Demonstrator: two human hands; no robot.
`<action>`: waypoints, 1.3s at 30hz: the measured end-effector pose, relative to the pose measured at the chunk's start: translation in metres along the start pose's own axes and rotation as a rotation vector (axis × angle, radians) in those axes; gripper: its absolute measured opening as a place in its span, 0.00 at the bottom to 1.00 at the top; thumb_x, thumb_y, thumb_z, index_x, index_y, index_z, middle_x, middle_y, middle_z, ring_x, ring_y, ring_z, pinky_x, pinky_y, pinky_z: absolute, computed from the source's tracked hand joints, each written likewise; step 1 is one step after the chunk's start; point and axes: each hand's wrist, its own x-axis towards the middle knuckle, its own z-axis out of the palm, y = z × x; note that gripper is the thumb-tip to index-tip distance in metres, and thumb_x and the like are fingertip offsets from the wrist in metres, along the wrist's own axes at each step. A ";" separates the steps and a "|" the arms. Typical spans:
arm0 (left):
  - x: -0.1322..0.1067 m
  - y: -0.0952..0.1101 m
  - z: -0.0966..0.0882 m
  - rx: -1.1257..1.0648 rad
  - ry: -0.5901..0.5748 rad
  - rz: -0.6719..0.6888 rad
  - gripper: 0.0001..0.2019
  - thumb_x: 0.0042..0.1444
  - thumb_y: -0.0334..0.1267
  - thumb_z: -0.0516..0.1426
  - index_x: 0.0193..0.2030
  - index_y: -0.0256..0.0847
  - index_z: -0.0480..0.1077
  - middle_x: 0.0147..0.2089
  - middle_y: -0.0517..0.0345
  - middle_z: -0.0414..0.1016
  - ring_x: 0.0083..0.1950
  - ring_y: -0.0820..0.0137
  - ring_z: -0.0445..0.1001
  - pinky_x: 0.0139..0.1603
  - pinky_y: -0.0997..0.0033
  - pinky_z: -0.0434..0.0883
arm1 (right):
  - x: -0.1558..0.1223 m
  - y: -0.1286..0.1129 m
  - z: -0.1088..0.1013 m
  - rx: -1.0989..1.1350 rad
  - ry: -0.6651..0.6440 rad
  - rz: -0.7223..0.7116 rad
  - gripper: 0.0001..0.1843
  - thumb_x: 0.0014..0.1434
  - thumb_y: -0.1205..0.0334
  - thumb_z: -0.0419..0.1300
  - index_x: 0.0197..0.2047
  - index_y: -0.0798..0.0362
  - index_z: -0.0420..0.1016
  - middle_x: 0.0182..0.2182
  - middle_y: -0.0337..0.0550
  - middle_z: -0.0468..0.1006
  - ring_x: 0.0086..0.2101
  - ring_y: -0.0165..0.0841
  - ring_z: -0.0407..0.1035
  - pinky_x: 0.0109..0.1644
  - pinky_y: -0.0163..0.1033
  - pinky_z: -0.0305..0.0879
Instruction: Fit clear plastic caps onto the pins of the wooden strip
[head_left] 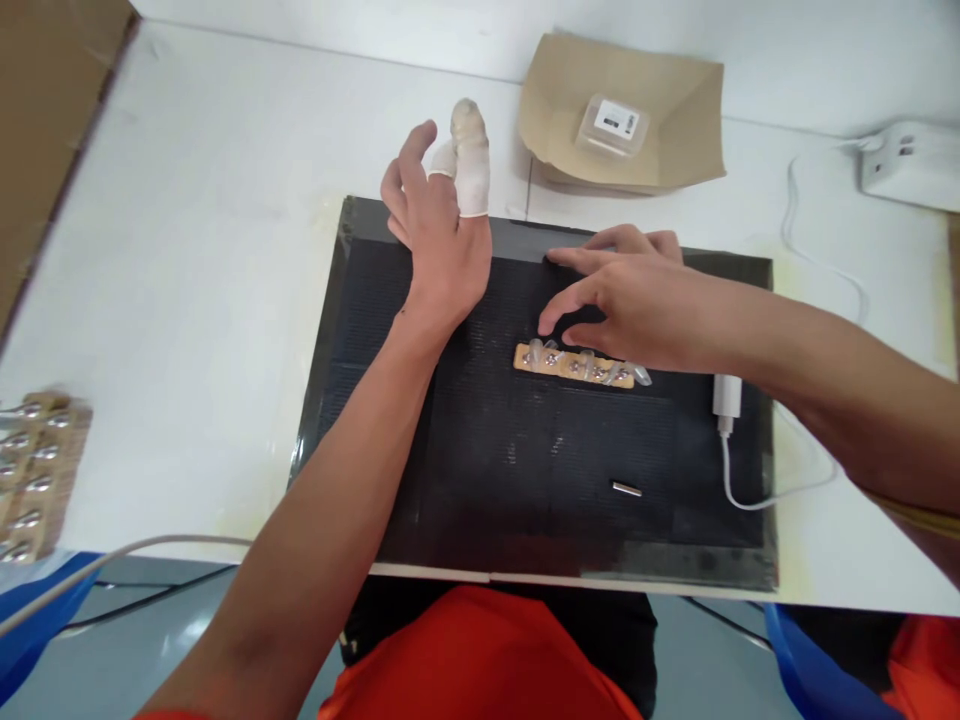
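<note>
My left hand [446, 220] hovers over the back edge of the black mat [480, 460]. White finger cots cover two of its digits; its fingers are apart, and I see nothing held. Near the middle of the mat lies a narrow tan strip [562, 363] with a row of shiny metal studs. Several clear curved pieces [587, 362], like false nail tips, sit on it at angles. Just behind the strip is my right hand [622, 290], thumb and index bent with a gap between them, nothing visible in it. A short metal bar [627, 489] lies nearer the front.
At the back, an open cardboard tray [686, 150] contains a clear plastic box [613, 127] with a label. A white plug-like device [726, 400] with a cable lies under my right forearm. A white power strip [911, 165] stands far right. At far left is a studded tan block [45, 480].
</note>
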 end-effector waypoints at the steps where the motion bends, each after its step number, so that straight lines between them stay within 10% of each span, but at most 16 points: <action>1: 0.001 -0.001 0.001 0.019 0.019 0.014 0.19 0.76 0.50 0.45 0.69 0.54 0.62 0.79 0.57 0.56 0.81 0.66 0.42 0.79 0.52 0.44 | 0.000 0.000 0.001 -0.009 -0.007 -0.015 0.05 0.62 0.57 0.69 0.37 0.44 0.88 0.69 0.43 0.72 0.69 0.59 0.54 0.70 0.72 0.48; 28: 0.001 0.003 0.005 0.047 0.090 0.022 0.21 0.74 0.57 0.43 0.65 0.55 0.65 0.75 0.57 0.61 0.81 0.64 0.45 0.78 0.52 0.44 | 0.011 -0.016 -0.016 -0.095 -0.030 -0.025 0.03 0.58 0.58 0.72 0.38 0.40 0.88 0.64 0.42 0.75 0.67 0.61 0.57 0.68 0.71 0.52; 35: 0.002 -0.002 0.004 0.037 0.093 0.065 0.23 0.74 0.59 0.44 0.65 0.54 0.66 0.75 0.56 0.63 0.81 0.62 0.47 0.80 0.49 0.46 | 0.016 -0.016 -0.026 0.020 -0.135 -0.036 0.33 0.58 0.69 0.67 0.66 0.45 0.75 0.42 0.38 0.87 0.46 0.44 0.79 0.51 0.47 0.73; 39: 0.004 0.000 0.005 0.067 0.092 0.041 0.21 0.75 0.57 0.46 0.63 0.52 0.67 0.74 0.55 0.64 0.81 0.62 0.49 0.80 0.51 0.48 | 0.019 -0.014 -0.025 0.062 -0.238 -0.068 0.33 0.56 0.70 0.65 0.66 0.49 0.75 0.41 0.38 0.88 0.45 0.43 0.81 0.47 0.45 0.73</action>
